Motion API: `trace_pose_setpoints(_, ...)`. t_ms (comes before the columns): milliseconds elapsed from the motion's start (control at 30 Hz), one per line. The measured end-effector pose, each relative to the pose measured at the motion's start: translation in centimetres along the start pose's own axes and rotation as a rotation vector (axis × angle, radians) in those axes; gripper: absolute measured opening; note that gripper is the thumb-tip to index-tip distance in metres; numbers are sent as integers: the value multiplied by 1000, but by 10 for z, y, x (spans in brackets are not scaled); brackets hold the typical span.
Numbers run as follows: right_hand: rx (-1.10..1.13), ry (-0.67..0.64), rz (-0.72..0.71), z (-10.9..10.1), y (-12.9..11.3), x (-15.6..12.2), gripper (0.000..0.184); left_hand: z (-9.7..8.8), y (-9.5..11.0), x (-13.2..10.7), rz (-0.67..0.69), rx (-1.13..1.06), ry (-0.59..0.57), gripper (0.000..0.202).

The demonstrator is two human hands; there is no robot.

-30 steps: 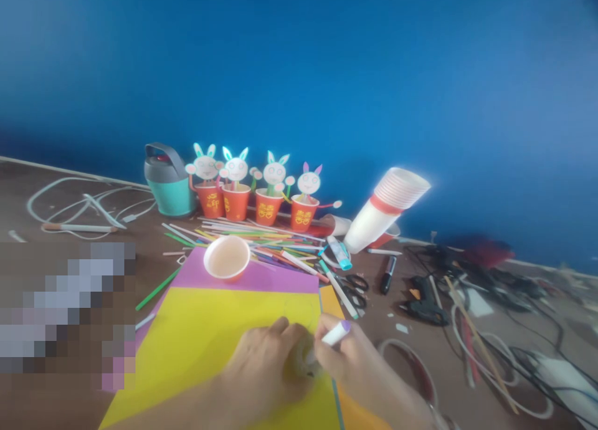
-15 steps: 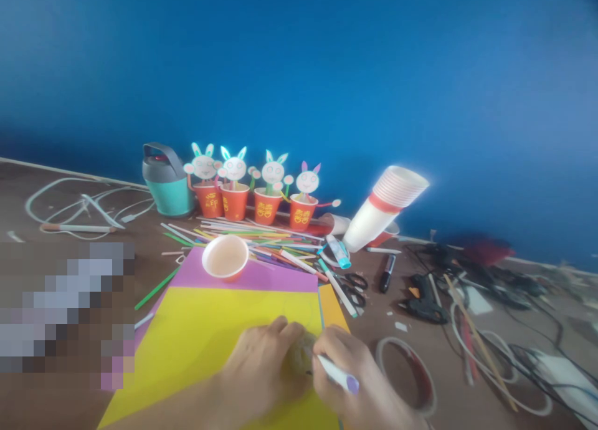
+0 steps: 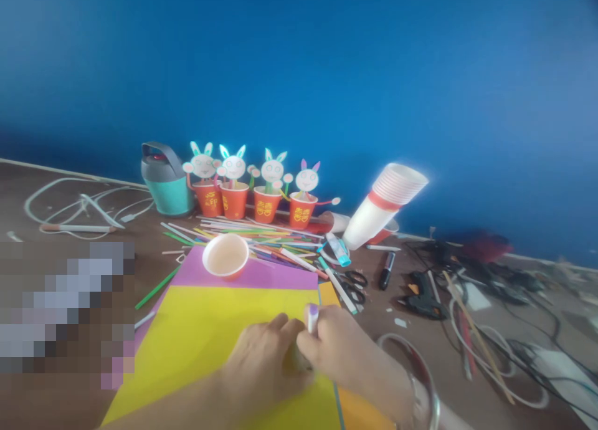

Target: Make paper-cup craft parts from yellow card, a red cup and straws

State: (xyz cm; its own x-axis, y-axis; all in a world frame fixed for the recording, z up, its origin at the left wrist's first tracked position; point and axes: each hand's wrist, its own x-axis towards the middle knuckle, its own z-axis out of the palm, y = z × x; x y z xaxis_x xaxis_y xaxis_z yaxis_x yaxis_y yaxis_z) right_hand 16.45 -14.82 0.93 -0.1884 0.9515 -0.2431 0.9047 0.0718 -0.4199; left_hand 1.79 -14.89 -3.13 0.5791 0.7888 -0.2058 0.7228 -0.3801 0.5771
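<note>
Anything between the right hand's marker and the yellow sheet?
Nothing visible. The right hand grips the white purple-capped marker over the yellow paper sheet, pressed against the left hand; the tip is hidden.

On the table (image 3: 70,230), the left hand (image 3: 266,367) and right hand (image 3: 346,349), pen (image 3: 312,315) in it, meet on the top sheet (image 3: 210,343). Behind, a cup (image 3: 225,255) stands on the lower sheet (image 3: 275,277). Farther back lie sticks (image 3: 261,237), then bunny cups (image 3: 266,205), with a jug (image 3: 166,181) to their left and a cup stack (image 3: 385,202) to their right.

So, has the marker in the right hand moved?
Yes. The marker in the right hand has swung round: its purple cap now points toward the purple sheet, no longer away from it.
</note>
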Motion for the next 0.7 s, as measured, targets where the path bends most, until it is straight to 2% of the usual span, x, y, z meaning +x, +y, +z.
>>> trace_pose_setpoints(167, 545, 7, 144, 9, 20, -1, 19, 2, 0, 0, -27, 26, -2, 33)
trace_pose_setpoints(267, 817, 97, 179, 11, 35, -8, 17, 3, -1, 0, -20, -17, 2, 36)
trace_pose_setpoints(367, 989, 237, 206, 9, 47, -13, 17, 3, -3, 0, -13, -43, -1, 43)
trace_pose_setpoints(433, 1077, 326, 197, 9, 52, -16, 17, 3, -4, -1, -8, -42, 0, 46)
trace_pose_setpoints(533, 1122, 390, 199, 17, 54, -19, 19, 5, -6, -2, 15, -35, 25, 46)
trace_pose_setpoints(700, 1043, 349, 231, 36, 54, -19, 28, 8, -7, -4, 74, 6, 51, 46)
